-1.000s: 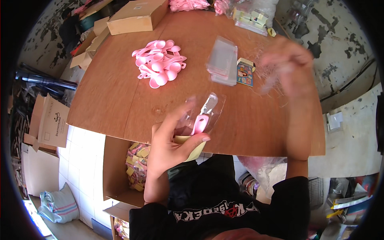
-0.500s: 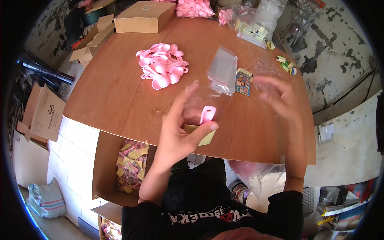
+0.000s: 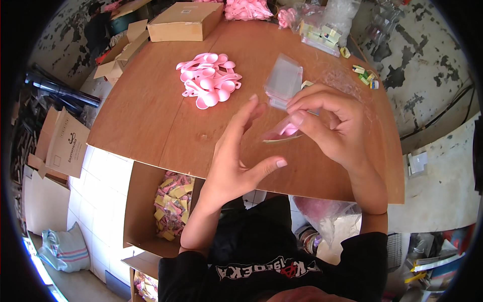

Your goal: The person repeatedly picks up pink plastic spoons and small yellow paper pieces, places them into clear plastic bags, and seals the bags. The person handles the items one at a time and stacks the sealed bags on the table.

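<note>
My right hand (image 3: 336, 121) pinches the upper end of a clear plastic packet (image 3: 274, 137). Inside it lie a pink measuring spoon (image 3: 289, 129) and a pale yellow card, seen almost edge-on. To the left of the packet my left hand (image 3: 232, 163) is open, thumb and fingers spread apart and holding nothing. A pile of pink spoons (image 3: 210, 83) lies farther off on the wooden table (image 3: 146, 105). Just beyond my right hand is a stack of clear plastic bags (image 3: 285, 78); a small stack of printed cards there is mostly covered by that hand.
Below the table's front edge, a cardboard box (image 3: 138, 201) holds several packed spoons with yellow cards. A closed carton (image 3: 183, 22) and a bag of pink spoons (image 3: 247, 9) stand at the back. Small cut strips (image 3: 365, 75) lie at the right edge.
The packet with the spoon has passed from my left hand to my right. My right hand has come in leftward and pinched it; my left hand has let go and spread.
</note>
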The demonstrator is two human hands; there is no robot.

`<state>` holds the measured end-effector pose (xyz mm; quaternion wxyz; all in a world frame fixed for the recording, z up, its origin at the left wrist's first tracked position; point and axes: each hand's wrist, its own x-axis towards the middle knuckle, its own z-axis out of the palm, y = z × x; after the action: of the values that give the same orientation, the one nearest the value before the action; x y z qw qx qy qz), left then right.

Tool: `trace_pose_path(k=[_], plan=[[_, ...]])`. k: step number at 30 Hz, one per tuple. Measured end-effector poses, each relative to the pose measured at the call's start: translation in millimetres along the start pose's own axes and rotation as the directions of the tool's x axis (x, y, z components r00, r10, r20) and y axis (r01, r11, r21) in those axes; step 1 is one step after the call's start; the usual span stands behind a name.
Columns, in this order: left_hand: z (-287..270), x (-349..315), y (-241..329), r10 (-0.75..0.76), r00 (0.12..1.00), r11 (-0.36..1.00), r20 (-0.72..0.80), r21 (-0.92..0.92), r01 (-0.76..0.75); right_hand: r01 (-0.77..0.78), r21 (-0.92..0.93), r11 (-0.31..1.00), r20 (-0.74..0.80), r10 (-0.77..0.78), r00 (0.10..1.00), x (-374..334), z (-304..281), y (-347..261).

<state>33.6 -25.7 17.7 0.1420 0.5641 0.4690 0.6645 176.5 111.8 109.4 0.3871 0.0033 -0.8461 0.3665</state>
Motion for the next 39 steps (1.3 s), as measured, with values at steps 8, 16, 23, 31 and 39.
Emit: trace_pose_path(k=[8,16,23,31,39], plan=[[7,-1,0,-0.219,0.975,0.971,0.046,-0.093,0.222,-0.155,0.099,0.983,0.006,0.155,0.988,-9,14,7],[3,2,-6,-0.349,0.935,0.886,0.062,-0.303,0.351,-0.420,0.307,0.854,0.075,0.418,0.905,-40,20,32],[0,1,-22,-0.282,0.956,0.865,-0.075,-0.450,0.220,-0.499,0.358,0.789,0.087,0.504,0.860,-51,23,39],[-5,-1,-39,-0.350,0.928,0.878,-0.128,-0.390,0.278,-0.460,0.431,0.776,0.053,0.487,0.872,-64,30,61],[-14,-4,-44,-0.392,0.919,0.873,-0.037,-0.330,0.359,-0.444,0.481,0.756,-0.009,0.511,0.860,-71,38,67]])
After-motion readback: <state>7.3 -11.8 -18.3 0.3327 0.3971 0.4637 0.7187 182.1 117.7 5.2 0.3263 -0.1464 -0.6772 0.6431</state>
